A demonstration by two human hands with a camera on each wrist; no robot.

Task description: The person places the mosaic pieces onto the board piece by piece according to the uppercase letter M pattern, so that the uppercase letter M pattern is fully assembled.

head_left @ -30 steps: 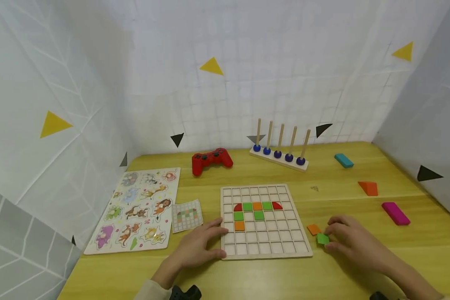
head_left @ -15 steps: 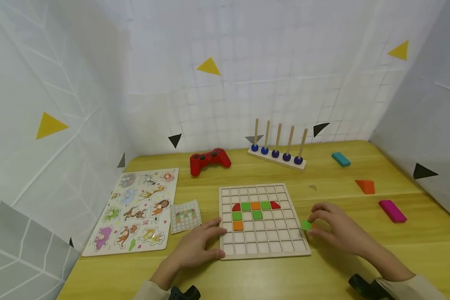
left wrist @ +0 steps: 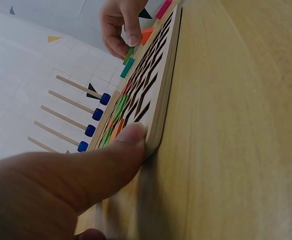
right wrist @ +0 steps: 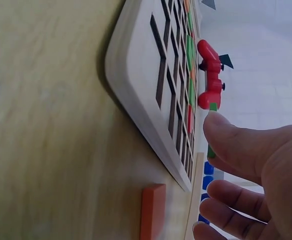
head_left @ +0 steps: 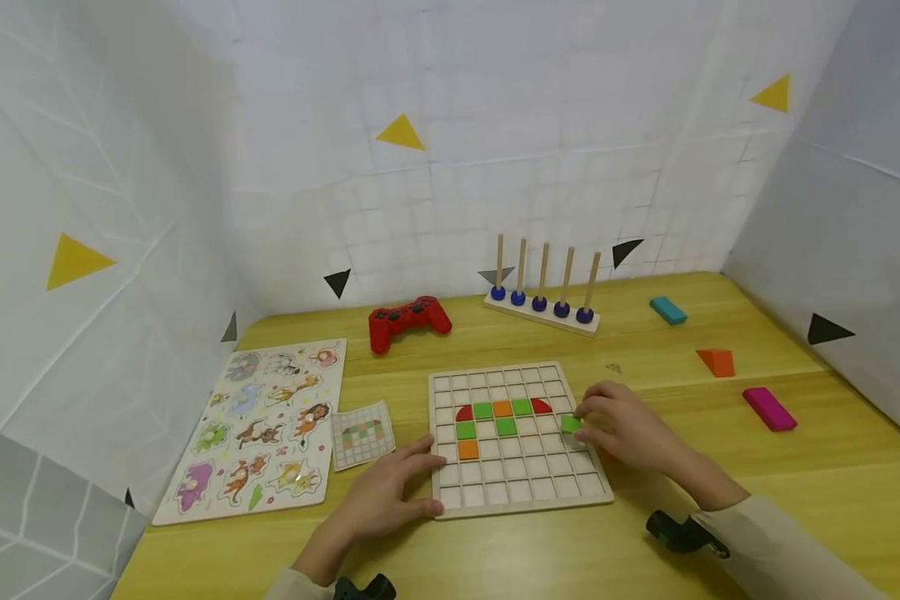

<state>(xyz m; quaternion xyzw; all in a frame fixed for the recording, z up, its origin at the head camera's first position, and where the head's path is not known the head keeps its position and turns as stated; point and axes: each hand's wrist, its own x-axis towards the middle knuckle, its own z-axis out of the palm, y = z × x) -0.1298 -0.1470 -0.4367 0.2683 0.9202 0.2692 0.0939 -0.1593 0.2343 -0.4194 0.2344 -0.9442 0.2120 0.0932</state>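
Observation:
A square wooden grid board point(head_left: 525, 507) lies in front of me in the head view, with red, green and orange tiles set in its upper left and middle cells. My right hand point(head_left: 630, 429) pinches a green square tile point(head_left: 571, 424) between thumb and fingers, over the board's right edge. In the right wrist view this tile point(right wrist: 211, 150) shows edge-on, above the board's surface. My left hand point(head_left: 382, 492) rests at the board's left edge, fingers relaxed; its thumb point(left wrist: 132, 134) touches the corner in the left wrist view. An orange tile point(right wrist: 153, 212) lies on the table beside the board.
A pattern card point(head_left: 363, 435) and an animal puzzle board point(head_left: 270, 450) lie to the left. Behind stand a red game controller point(head_left: 408, 322) and a peg stand point(head_left: 543, 312) with blue beads. Teal point(head_left: 668, 311), orange-red point(head_left: 717, 362) and magenta point(head_left: 769, 409) blocks sit at the right.
My right hand has picked up the green tile from the table and carried it left and away from me, over the board's right side. The left hand stays at the board's edge.

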